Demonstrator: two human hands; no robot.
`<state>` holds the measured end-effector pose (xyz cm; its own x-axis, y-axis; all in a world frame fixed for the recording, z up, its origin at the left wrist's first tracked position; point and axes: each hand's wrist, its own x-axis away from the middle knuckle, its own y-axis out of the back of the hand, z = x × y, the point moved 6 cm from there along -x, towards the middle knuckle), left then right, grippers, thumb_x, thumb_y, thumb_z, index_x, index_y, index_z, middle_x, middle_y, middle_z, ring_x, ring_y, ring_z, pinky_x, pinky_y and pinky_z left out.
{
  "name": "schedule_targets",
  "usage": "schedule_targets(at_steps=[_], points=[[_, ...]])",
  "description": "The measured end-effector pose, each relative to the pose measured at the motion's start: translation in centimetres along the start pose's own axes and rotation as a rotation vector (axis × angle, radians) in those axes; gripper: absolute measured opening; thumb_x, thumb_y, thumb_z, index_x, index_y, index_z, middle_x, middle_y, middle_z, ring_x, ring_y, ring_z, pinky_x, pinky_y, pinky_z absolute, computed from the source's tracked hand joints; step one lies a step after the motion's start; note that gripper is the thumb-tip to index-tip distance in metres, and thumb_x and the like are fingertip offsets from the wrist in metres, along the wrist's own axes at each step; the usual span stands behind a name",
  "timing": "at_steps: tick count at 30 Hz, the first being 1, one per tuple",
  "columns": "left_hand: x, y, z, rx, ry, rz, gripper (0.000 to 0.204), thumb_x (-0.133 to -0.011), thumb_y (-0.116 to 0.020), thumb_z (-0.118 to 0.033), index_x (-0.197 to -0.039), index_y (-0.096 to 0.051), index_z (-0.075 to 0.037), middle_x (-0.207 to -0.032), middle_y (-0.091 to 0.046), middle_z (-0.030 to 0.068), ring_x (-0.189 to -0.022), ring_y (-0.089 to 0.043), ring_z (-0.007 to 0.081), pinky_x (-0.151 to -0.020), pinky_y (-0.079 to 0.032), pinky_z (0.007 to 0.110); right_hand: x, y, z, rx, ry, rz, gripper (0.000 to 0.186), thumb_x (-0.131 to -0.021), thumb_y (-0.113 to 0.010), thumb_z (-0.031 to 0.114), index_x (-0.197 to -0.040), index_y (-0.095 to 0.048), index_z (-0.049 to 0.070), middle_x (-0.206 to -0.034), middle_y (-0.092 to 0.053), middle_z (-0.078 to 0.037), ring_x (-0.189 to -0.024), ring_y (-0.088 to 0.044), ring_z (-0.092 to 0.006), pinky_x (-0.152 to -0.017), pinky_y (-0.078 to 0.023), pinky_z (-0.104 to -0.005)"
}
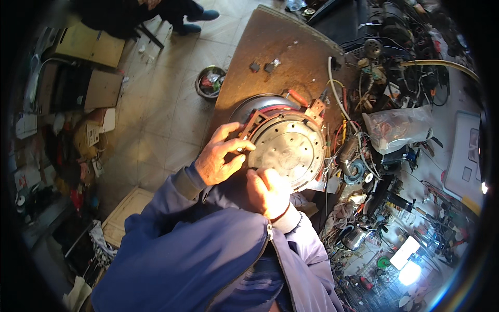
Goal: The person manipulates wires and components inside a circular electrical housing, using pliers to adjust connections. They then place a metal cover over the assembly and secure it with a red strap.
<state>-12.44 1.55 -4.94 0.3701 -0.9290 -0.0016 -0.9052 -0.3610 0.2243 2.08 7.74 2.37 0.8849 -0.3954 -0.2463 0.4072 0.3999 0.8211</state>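
Observation:
A round, grey metal plate [286, 148] with small holes around its edge lies in front of me, set in a reddish-brown rim with a bracket [315, 111] at its far right. My left hand [221, 156] is at the plate's left edge, thumb and fingers drawn together around a small, shiny piece too small to name. At the near edge my right hand [267, 192] has its fingers curled; whatever they hold is hidden. Behind the plate, partly covered, sits another round part [249, 108] in silver and red. A red-handled tool [298, 97] lies beside it.
The brown tabletop [260, 41] carries a few small dark pieces [268, 67]. Cables, tools and a clear plastic bag [400, 127] crowd the right side. A bin [210, 81] stands on the floor at left, and another person's shoes [202, 15] show farther back. A bright lamp [409, 273] shines lower right.

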Motion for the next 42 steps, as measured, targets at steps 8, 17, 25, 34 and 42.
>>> schedule_targets(at_steps=[8,17,25,34,42], points=[[-0.4,-0.1,-0.1,0.005,0.017,0.018,0.038,-0.079,-0.072,0.003,-0.114,-0.073,-0.011,-0.138,-0.05,0.0199,-0.116,-0.063,0.0316,-0.09,-0.06,0.037,-0.8,-0.9,1.2,0.209,0.081,0.316,0.02,-0.081,-0.065,0.014,-0.095,-0.07,0.0,-0.087,-0.055,-0.008,-0.079,-0.061,-0.0228,-0.061,-0.053,-0.034],[-0.3,-0.1,-0.3,-0.1,-0.013,-0.027,0.037,-0.076,-0.074,0.002,-0.111,-0.073,-0.012,-0.135,-0.053,0.019,-0.121,-0.059,0.0347,-0.094,-0.056,0.039,-1.6,-0.8,1.4,0.261,0.092,0.341,0.023,-0.076,-0.065,0.017,-0.092,-0.07,0.001,-0.086,-0.055,-0.007,-0.078,-0.059,-0.0207,-0.062,-0.051,-0.0313],[-0.4,-0.1,-0.5,-0.096,-0.003,-0.024,0.033,-0.079,-0.071,0.002,-0.11,-0.073,-0.01,-0.135,-0.051,0.0177,-0.11,-0.064,0.0274,-0.082,-0.06,0.033,-1.6,0.3,0.9,0.143,0.245,0.294,0.03,-0.075,-0.067,0.017,-0.098,-0.073,-0.002,-0.089,-0.058,-0.01,-0.079,-0.059,-0.0229,-0.062,-0.049,-0.0348],[-0.4,-0.4,-0.5,-0.094,0.028,-0.037,0.033,-0.078,-0.07,0.003,-0.108,-0.073,-0.009,-0.136,-0.052,0.0207,-0.115,-0.063,0.0311,-0.084,-0.059,0.034,-2.6,6.5,-4.8,-0.374,-0.08,0.103,0.03,-0.081,-0.072,-0.004,-0.111,-0.07,-0.003,-0.095,-0.069,-0.018,-0.08,-0.069,-0.036,-0.07,-0.057,-0.0417],[-0.2,-0.7,-0.9,-0.086,0.072,-0.083,0.031,-0.078,-0.066,0.002,-0.107,-0.072,-0.008,-0.141,-0.052,0.0203,-0.101,-0.068,0.0243,-0.082,-0.057,0.033,-10.9,6.6,-32.6,-0.094,-0.494,0.029,0.018,-0.084,-0.077,0.009,-0.099,-0.075,-0.001,-0.089,-0.074,-0.021,-0.083,-0.074,-0.0337,-0.074,-0.057,-0.0387]])
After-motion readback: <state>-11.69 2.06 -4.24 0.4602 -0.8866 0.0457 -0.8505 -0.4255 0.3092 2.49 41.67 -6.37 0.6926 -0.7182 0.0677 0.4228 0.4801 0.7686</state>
